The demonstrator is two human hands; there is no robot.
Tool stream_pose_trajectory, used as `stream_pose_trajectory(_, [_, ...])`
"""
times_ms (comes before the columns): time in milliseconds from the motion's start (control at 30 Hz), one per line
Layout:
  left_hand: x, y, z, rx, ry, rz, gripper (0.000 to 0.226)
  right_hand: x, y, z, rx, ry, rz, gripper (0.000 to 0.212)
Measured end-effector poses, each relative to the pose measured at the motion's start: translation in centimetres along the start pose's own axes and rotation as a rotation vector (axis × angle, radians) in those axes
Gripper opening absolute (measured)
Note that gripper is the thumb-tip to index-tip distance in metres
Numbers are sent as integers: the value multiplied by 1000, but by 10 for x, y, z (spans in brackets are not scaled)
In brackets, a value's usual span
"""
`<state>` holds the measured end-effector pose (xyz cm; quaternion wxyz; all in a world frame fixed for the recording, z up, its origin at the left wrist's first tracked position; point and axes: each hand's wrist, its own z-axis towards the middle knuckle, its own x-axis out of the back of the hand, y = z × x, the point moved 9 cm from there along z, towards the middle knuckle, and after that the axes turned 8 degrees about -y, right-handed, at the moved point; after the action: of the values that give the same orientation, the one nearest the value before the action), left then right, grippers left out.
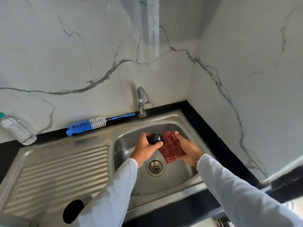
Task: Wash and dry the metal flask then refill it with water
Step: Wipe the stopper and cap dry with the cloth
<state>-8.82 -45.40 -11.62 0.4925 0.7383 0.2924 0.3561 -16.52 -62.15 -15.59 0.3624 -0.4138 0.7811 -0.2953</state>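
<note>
Now | left hand (pixel 144 149) grips black cap (pixel 155 138) | right hand (pixel 185 149) holds cloth (pixel 171 147)

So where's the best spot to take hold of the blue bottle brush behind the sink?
Take the bottle brush by its thin blue handle at the tap end, coming down from above. It lies flat along the black ledge against the wall, so side access is blocked, and the bristle end is bulky and soft.

Head camera looks steeply down, close over the sink (pixel 98 161) basin.
</note>
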Motion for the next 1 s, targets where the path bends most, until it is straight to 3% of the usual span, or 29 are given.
stream_pose_trajectory(233, [-42,-6,-8,-49,-144,-117,46,58,-4,-34,65,412,-361,75])
stream_pose_trajectory(333, [-61,-5,-12,-77,-168,-137,46,70,-2,-42,97,303,-249,78])
stream_pose_trajectory(467, [-88,-1,-16,-72,-189,-154,44,97,-5,-59,115,102,-172,64])
stream_pose_trajectory(633, [-121,2,-17,-74,-208,-114,47,154,-10,-78,159,116,-182,31])
stream_pose_trajectory(800, [-158,4,-21,-63,-211,-77,47,212,0,-90,168,174,-120,30])
stream_pose_trajectory(867, [-168,1,-25,-60,-209,-53,47,237,9,-91,154,265,-211,44])
stream_pose_trajectory(933, [-179,-1,-31,-50,-193,-41,48,262,13,-97,144,395,-514,57])
stream_pose_trajectory(1000, [-184,-3,-38,-51,-174,-19,47,265,4,-106,173,522,-873,46])
